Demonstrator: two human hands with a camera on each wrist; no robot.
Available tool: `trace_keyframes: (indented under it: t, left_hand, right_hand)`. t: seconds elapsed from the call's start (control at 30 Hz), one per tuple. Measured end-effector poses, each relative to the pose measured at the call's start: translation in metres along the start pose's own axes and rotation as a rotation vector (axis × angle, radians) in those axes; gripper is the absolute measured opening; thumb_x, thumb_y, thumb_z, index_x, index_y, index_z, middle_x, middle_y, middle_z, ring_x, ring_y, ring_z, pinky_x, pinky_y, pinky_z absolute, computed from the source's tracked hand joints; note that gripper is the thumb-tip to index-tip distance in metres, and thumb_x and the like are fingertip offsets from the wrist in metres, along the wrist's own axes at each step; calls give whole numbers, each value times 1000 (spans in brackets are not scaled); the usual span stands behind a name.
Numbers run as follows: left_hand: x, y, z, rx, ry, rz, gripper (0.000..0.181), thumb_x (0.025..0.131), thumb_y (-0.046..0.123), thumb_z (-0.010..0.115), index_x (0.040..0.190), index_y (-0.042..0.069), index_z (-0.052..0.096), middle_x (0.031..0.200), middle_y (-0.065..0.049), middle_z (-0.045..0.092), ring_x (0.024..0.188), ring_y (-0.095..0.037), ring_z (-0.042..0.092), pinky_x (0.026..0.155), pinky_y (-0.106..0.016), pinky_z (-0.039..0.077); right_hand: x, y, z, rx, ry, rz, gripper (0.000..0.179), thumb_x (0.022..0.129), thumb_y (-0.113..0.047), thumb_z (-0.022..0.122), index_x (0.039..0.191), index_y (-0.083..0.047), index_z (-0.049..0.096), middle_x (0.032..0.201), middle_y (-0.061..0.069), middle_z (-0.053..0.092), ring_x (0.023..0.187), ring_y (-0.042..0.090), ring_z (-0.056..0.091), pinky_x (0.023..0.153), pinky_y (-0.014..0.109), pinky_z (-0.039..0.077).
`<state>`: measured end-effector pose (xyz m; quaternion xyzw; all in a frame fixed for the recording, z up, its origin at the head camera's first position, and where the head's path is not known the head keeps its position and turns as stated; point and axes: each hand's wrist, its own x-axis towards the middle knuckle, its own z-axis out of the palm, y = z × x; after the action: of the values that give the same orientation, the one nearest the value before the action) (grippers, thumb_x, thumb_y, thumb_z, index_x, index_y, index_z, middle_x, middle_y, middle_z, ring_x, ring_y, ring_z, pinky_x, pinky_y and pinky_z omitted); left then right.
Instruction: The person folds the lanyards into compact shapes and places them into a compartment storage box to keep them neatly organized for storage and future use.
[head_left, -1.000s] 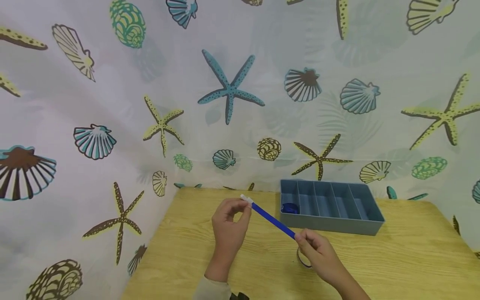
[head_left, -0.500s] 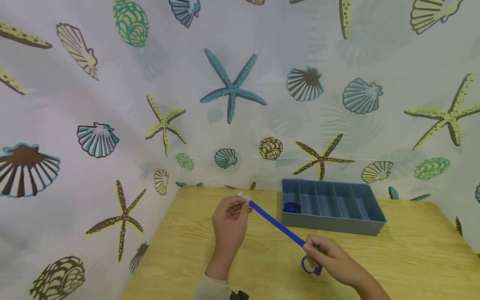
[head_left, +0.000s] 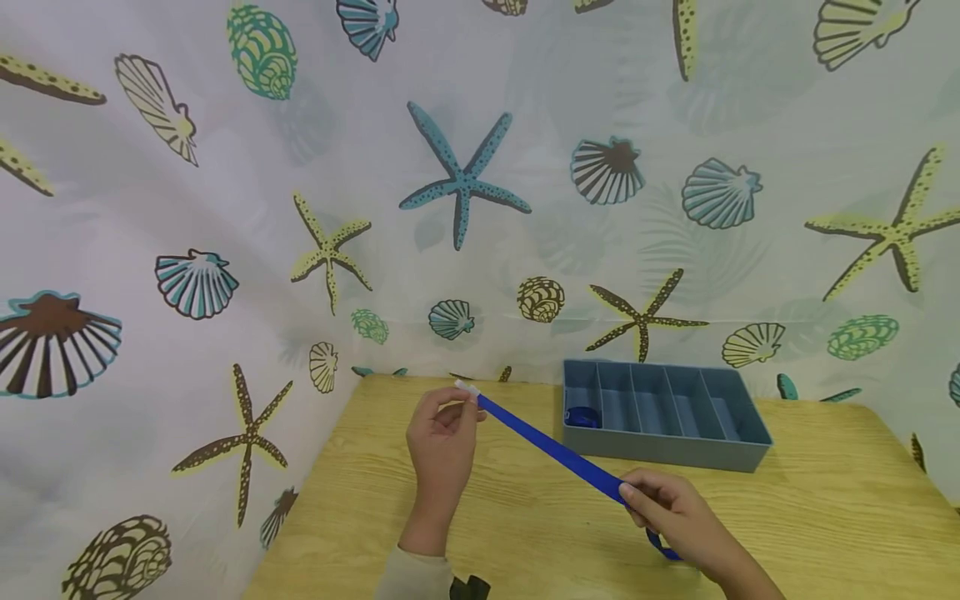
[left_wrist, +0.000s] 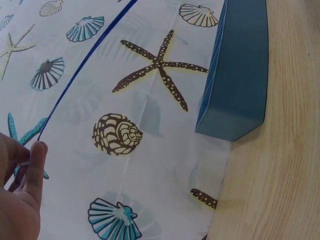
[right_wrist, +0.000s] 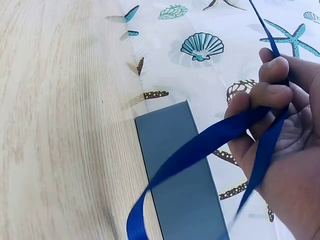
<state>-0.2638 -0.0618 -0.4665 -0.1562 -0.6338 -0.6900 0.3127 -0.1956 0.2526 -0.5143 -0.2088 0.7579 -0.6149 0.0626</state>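
A blue ribbon [head_left: 551, 447] is stretched on a slant between the two hands, above the table. At its far left end is a small white piece [head_left: 467, 387], pinched between the thumb and fingers of my left hand [head_left: 444, 442]. My right hand [head_left: 678, 517] grips the ribbon lower and to the right, with a loose loop hanging beneath. The right wrist view shows the ribbon [right_wrist: 200, 142] passing through the curled fingers, its two lengths trailing down from them. Seen from the left wrist, the ribbon [left_wrist: 82, 67] runs taut and edge-on from the fingertips.
Behind the right hand stands a blue-grey tray [head_left: 667, 450] with several compartments. A dark blue item [head_left: 582, 417] lies in its leftmost compartment. Under everything is a wood-grain table [head_left: 525, 533], backed by a white cloth [head_left: 510, 250] printed with shells and starfish.
My right hand has slid right and toward me along the ribbon, so the stretch between the hands is longer. My left hand has shifted slightly left, still pinching the white end.
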Motion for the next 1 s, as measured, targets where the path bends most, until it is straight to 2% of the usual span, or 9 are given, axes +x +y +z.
trace_keyframes:
  t: [0.1, 0.27, 0.33, 0.43, 0.53, 0.63, 0.73, 0.87, 1.0]
  left_hand:
    - [0, -1, -1, -3, 5, -4, 9, 97, -7, 71, 104, -2, 69, 108, -20, 65, 86, -21, 78, 74, -36, 68]
    - [0, -2, 0, -3, 3, -2, 8, 97, -6, 71, 104, -2, 69, 109, -20, 65, 88, -22, 78, 74, -35, 68]
    - [-1, -2, 1, -7, 4, -1, 8, 97, -6, 71, 104, -3, 69, 109, -21, 65, 88, -22, 78, 74, -35, 68]
    - [-1, -1, 2, -13, 9, 1, 7, 98, -5, 71, 104, -3, 69, 108, -21, 65, 88, -22, 78, 74, -35, 68]
    - [-1, -1, 2, -13, 10, 13, 7, 98, -5, 70, 105, -3, 68, 108, -22, 64, 87, -23, 78, 73, -35, 68]
    - [-1, 0, 2, -21, -1, 9, 7, 100, -3, 69, 107, -3, 67, 110, -21, 63, 88, -24, 78, 73, -37, 68]
    - [-1, 1, 3, -31, -9, -7, 7, 101, -1, 68, 108, -2, 66, 111, -20, 61, 90, -23, 78, 74, -38, 68]
    - [-2, 2, 4, -33, -12, -14, 7, 102, -2, 68, 108, -1, 64, 111, -19, 61, 90, -22, 77, 75, -38, 68]
    - [-3, 1, 6, -34, -18, 13, 7, 101, -4, 67, 108, -3, 64, 111, -22, 61, 89, -20, 77, 73, -37, 68]
  right_hand:
    - [-2, 0, 0, 32, 37, 16, 26, 115, -14, 47, 113, 5, 64, 72, 8, 52, 63, 34, 43, 52, 40, 43]
    - [-2, -2, 2, 99, 111, 96, 39, 115, -21, 50, 141, 7, 52, 70, -1, 53, 63, 34, 41, 52, 39, 39]
    - [-1, -2, 3, 113, 124, 120, 42, 114, -23, 50, 145, 5, 49, 67, -1, 53, 60, 35, 39, 49, 39, 38]
    - [-1, -1, 4, 114, 128, 118, 38, 115, -23, 50, 142, 3, 47, 66, -2, 56, 55, 32, 37, 45, 40, 34]
    - [-2, 0, 5, 111, 126, 77, 27, 114, -18, 50, 132, 2, 45, 75, 1, 63, 53, 32, 32, 45, 41, 31]
    - [-3, -1, 5, 70, 113, 46, 18, 114, -15, 49, 121, 1, 55, 87, 4, 68, 52, 30, 32, 44, 39, 33]
    - [-3, 0, 5, 13, 84, 32, 23, 114, -15, 49, 116, 0, 66, 92, 3, 69, 51, 25, 34, 43, 34, 37]
    - [-2, 2, 7, -10, 54, 51, 27, 114, -17, 50, 110, -2, 72, 83, -2, 66, 50, 13, 34, 43, 27, 37]
    - [-2, 5, 9, -31, 4, 54, 28, 113, -17, 51, 101, -4, 73, 83, -3, 66, 67, 8, 54, 57, 28, 50]
